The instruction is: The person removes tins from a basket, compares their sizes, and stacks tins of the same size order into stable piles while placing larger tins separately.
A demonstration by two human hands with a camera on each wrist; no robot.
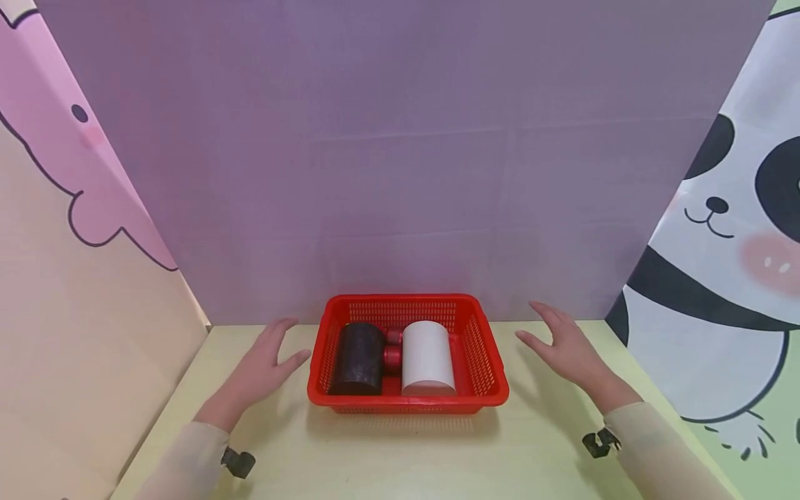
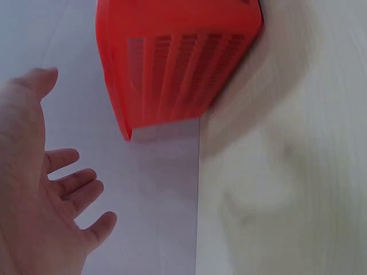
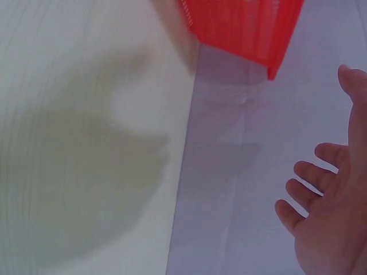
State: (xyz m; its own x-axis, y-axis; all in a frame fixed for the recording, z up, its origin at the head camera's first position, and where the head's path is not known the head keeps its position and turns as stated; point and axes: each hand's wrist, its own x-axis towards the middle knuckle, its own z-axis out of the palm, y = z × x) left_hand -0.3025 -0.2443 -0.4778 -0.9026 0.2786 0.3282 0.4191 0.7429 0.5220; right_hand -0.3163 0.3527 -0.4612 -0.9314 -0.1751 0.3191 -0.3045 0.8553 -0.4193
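Note:
A red plastic basket with slotted walls stands on the table. Inside it lie a black cylinder on the left and a white cylinder on the right. Between the two sit small red objects, partly hidden, their kind unclear. My left hand hovers just left of the basket, fingers spread, holding nothing. On the other side my right hand is held apart from the basket, thumb and fingers parted. Both wrist views show the basket's slotted side near the hands without contact.
The pale table ends at a purple backdrop just behind the basket. Side panels stand at both edges, a pink cartoon figure on the left and a panda on the right. Each wrist wears a small black device.

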